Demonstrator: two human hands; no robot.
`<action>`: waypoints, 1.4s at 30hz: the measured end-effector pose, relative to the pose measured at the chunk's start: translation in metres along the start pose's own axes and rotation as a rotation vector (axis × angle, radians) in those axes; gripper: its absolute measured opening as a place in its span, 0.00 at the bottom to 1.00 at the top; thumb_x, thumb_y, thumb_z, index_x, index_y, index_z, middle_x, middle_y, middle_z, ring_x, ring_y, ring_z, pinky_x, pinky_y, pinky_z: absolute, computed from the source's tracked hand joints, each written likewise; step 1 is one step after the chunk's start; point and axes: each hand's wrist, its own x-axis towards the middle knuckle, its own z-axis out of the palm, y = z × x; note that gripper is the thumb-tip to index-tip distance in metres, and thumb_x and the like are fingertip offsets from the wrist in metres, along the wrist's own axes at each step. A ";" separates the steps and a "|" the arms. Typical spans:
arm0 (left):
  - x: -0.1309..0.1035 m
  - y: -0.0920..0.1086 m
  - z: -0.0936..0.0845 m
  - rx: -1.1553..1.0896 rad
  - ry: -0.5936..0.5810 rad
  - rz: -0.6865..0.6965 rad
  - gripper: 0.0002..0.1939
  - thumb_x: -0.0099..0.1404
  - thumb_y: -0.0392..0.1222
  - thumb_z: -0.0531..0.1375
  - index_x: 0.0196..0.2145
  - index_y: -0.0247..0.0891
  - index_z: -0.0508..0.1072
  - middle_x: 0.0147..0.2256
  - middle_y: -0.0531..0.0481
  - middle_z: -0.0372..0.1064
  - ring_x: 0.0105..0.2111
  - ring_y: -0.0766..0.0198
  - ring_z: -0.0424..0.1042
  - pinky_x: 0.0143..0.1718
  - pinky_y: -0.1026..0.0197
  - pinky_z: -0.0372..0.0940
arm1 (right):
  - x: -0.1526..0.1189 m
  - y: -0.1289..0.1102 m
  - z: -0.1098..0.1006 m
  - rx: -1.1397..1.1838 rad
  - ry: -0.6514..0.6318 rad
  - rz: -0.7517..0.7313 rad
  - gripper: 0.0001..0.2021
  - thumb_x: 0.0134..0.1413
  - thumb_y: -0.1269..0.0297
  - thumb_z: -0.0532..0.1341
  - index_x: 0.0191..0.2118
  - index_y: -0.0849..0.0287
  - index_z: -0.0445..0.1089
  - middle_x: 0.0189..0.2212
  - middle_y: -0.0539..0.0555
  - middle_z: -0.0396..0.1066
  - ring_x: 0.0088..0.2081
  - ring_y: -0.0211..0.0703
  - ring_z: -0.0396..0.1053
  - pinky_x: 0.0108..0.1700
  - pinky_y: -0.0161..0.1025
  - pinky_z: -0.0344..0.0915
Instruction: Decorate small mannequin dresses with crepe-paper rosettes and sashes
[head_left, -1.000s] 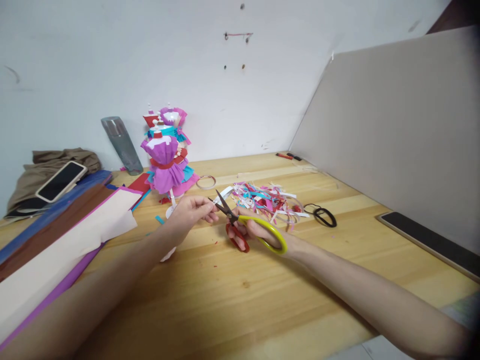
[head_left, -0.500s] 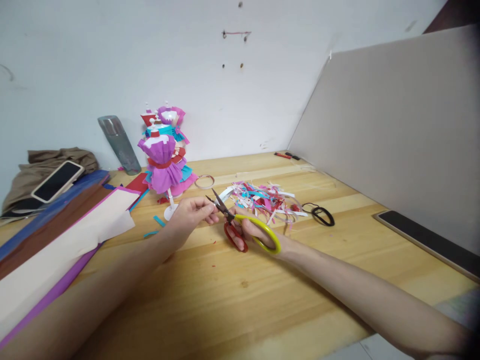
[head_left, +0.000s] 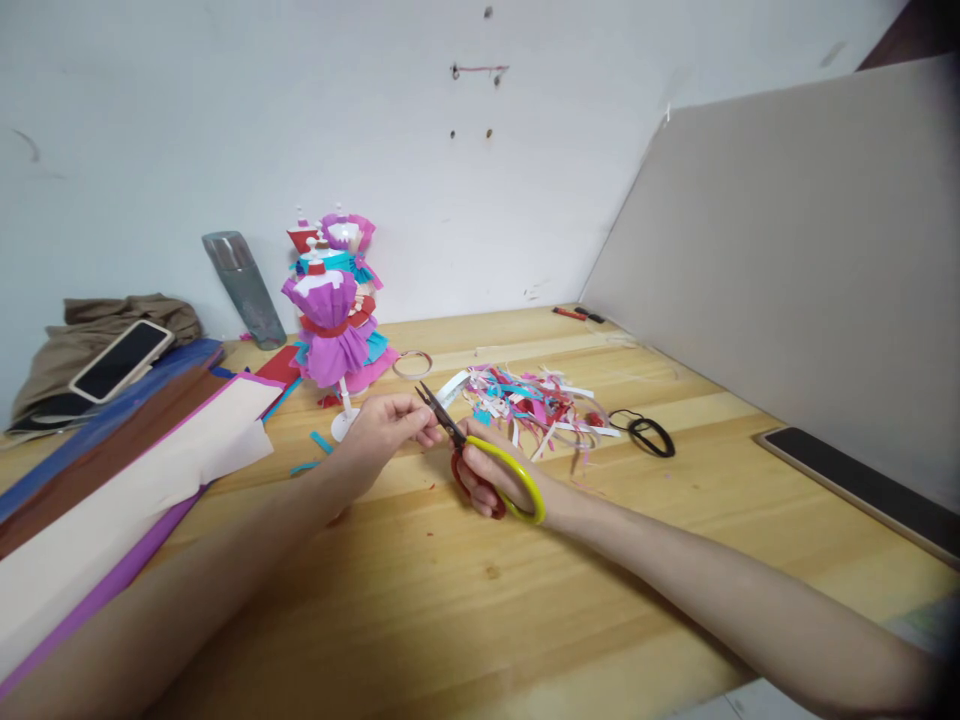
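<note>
My right hand grips a pair of scissors with one yellow and one red handle loop. The dark blades point up and to the left, nearly closed, beside my left fingertips. My left hand is pinched, thumb against fingers; whatever it holds is too small or hidden to make out. Just behind the left hand stands a small white dress form in a purple paper dress with a red waistband. A heap of cut paper scraps lies beyond the scissors.
Sheets of coloured paper lie at the left, near a phone on brown cloth. A bottle leans against the wall. Tape rings, a black band and a dark, flat device are on the table.
The scissor blades have come closer together, and the yellow and red handle loops have drawn nearer each other. My left hand keeps its pinch in nearly the same place.
</note>
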 end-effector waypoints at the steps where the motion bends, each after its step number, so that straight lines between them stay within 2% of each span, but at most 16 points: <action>1: 0.000 0.000 0.000 0.005 0.000 0.005 0.12 0.54 0.46 0.64 0.24 0.33 0.74 0.25 0.47 0.75 0.26 0.65 0.73 0.34 0.62 0.68 | 0.000 0.002 0.000 -0.005 -0.002 0.001 0.22 0.57 0.40 0.55 0.38 0.55 0.53 0.15 0.38 0.56 0.12 0.29 0.51 0.13 0.26 0.51; 4: 0.001 0.001 -0.001 0.039 -0.001 0.010 0.11 0.55 0.45 0.64 0.23 0.33 0.74 0.25 0.47 0.75 0.27 0.65 0.73 0.36 0.61 0.69 | 0.000 0.006 0.000 -0.013 0.003 0.024 0.20 0.59 0.43 0.54 0.38 0.55 0.54 0.16 0.39 0.57 0.12 0.28 0.50 0.13 0.26 0.52; 8: 0.002 0.001 -0.002 0.063 -0.032 -0.019 0.11 0.54 0.45 0.65 0.24 0.33 0.75 0.26 0.47 0.76 0.29 0.64 0.74 0.38 0.60 0.68 | 0.001 0.005 -0.003 0.003 -0.001 0.092 0.22 0.58 0.40 0.53 0.33 0.57 0.55 0.15 0.42 0.59 0.13 0.30 0.55 0.14 0.28 0.54; 12: 0.005 -0.002 -0.007 0.036 -0.028 -0.030 0.12 0.52 0.47 0.66 0.24 0.34 0.75 0.27 0.46 0.76 0.31 0.62 0.74 0.41 0.59 0.67 | -0.001 -0.008 -0.005 0.016 -0.047 0.167 0.25 0.56 0.37 0.52 0.31 0.58 0.58 0.14 0.44 0.60 0.15 0.33 0.60 0.16 0.30 0.56; 15: 0.010 -0.004 -0.014 0.005 0.006 0.003 0.13 0.51 0.49 0.66 0.24 0.35 0.76 0.30 0.45 0.77 0.36 0.59 0.74 0.45 0.57 0.65 | -0.008 -0.025 -0.010 -0.052 -0.124 0.166 0.25 0.58 0.38 0.50 0.31 0.59 0.59 0.14 0.45 0.60 0.16 0.34 0.60 0.17 0.31 0.57; 17: 0.013 -0.003 -0.019 0.025 0.018 0.031 0.13 0.51 0.49 0.66 0.23 0.35 0.76 0.33 0.44 0.77 0.41 0.56 0.73 0.47 0.57 0.63 | -0.012 -0.037 -0.015 -0.160 -0.174 0.167 0.23 0.59 0.40 0.50 0.31 0.59 0.59 0.15 0.45 0.61 0.16 0.34 0.59 0.19 0.32 0.57; 19: 0.015 -0.003 -0.023 0.094 0.018 0.043 0.12 0.51 0.48 0.66 0.22 0.36 0.76 0.33 0.44 0.77 0.45 0.54 0.72 0.48 0.57 0.62 | -0.016 -0.047 -0.020 -0.360 -0.175 0.177 0.20 0.58 0.43 0.53 0.33 0.58 0.59 0.19 0.45 0.61 0.18 0.33 0.58 0.20 0.31 0.55; 22: 0.017 -0.006 -0.024 0.264 0.007 0.056 0.11 0.50 0.47 0.65 0.19 0.37 0.74 0.28 0.48 0.75 0.38 0.57 0.72 0.42 0.59 0.63 | -0.018 -0.055 -0.020 -0.878 -0.152 0.147 0.13 0.50 0.54 0.63 0.33 0.58 0.62 0.21 0.46 0.63 0.21 0.34 0.59 0.23 0.32 0.51; 25: 0.017 -0.014 -0.022 0.453 -0.013 0.085 0.12 0.52 0.47 0.62 0.18 0.37 0.73 0.22 0.52 0.69 0.28 0.64 0.66 0.31 0.63 0.59 | -0.021 -0.053 -0.010 -1.296 -0.145 0.136 0.09 0.46 0.66 0.62 0.36 0.58 0.67 0.27 0.52 0.71 0.27 0.40 0.65 0.27 0.34 0.51; 28: 0.018 -0.021 -0.021 0.553 -0.038 0.085 0.13 0.55 0.47 0.60 0.19 0.36 0.73 0.21 0.54 0.66 0.24 0.67 0.62 0.26 0.64 0.53 | -0.025 -0.050 0.004 -1.433 -0.157 0.143 0.16 0.44 0.69 0.59 0.43 0.59 0.68 0.35 0.58 0.74 0.29 0.44 0.69 0.27 0.36 0.52; 33: 0.019 -0.022 -0.023 0.501 -0.017 0.044 0.13 0.55 0.47 0.61 0.21 0.36 0.74 0.20 0.54 0.67 0.24 0.66 0.64 0.26 0.64 0.55 | -0.034 -0.051 0.028 -1.363 -0.218 0.094 0.17 0.45 0.67 0.57 0.44 0.62 0.68 0.37 0.60 0.72 0.33 0.47 0.70 0.31 0.38 0.58; 38: 0.019 -0.016 -0.024 0.395 -0.004 0.077 0.11 0.54 0.46 0.62 0.23 0.36 0.76 0.27 0.50 0.75 0.33 0.59 0.71 0.36 0.61 0.63 | -0.042 -0.043 0.049 -1.331 -0.375 0.027 0.16 0.46 0.63 0.58 0.43 0.61 0.68 0.36 0.59 0.70 0.34 0.48 0.68 0.33 0.41 0.61; 42: 0.017 -0.010 -0.022 0.356 -0.024 0.075 0.11 0.54 0.47 0.61 0.23 0.36 0.76 0.32 0.48 0.77 0.38 0.57 0.73 0.43 0.57 0.64 | -0.041 -0.043 0.057 -1.373 -0.355 0.116 0.19 0.46 0.62 0.59 0.46 0.62 0.67 0.37 0.60 0.70 0.34 0.49 0.68 0.33 0.41 0.61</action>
